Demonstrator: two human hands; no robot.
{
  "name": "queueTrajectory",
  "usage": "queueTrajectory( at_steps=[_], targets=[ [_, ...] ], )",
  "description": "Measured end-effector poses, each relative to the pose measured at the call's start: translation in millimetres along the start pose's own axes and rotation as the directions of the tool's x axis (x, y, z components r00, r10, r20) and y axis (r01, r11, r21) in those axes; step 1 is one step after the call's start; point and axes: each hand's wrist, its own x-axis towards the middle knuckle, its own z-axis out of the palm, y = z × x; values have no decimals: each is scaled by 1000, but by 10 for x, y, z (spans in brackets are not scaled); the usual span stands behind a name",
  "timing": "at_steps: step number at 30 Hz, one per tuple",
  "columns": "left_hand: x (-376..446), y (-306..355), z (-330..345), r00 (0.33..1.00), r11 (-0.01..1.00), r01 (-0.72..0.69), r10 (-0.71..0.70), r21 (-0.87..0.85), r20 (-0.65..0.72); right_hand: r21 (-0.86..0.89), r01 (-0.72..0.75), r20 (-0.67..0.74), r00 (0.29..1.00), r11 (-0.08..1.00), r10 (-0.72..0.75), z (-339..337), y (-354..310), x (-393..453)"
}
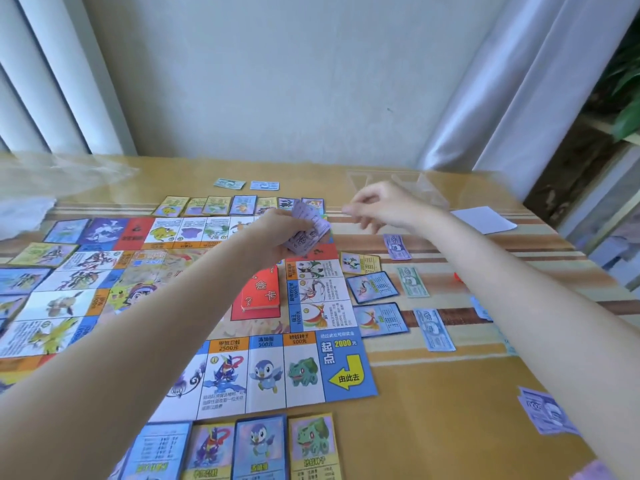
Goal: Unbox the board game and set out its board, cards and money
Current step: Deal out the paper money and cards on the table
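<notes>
The paper game board [332,375] lies flat across the left and middle of the table. Property cards line its edges: a far row [211,205], a right column [372,287] and a near row [259,448]. A red card stack [261,292] sits on the board's centre. My left hand [273,233] grips a small wad of purple money notes [308,230] above the board's far right corner. My right hand [377,207] hovers just to the right of it, fingers pinched together; whether it holds a note is unclear. Single notes lie at the right: purple [396,247], green [412,281], blue [434,329].
Two notes [246,184] lie at the table's far edge. A purple note pile [543,412] lies near right. A white paper [483,219] and clear plastic tray [405,185] sit far right, crumpled plastic wrap [52,178] far left. A small red piece [458,277] lies right.
</notes>
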Motion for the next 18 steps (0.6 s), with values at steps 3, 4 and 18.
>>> queueTrajectory(
  at_steps=[3, 4, 18],
  targets=[
    [-10, 35, -90, 999, 999, -37, 37, 7, -16, 53, 53, 85, 995, 997, -57, 237, -218, 63],
    [-14, 48, -138, 999, 999, -46, 46, -5, -15, 71, 68, 55, 996, 995, -72, 307, -261, 97],
    [146, 327, -1334, 941, 974, -184, 135, -135, -312, 352, -172, -511, 788, 920, 343, 592, -259, 1478]
  ],
)
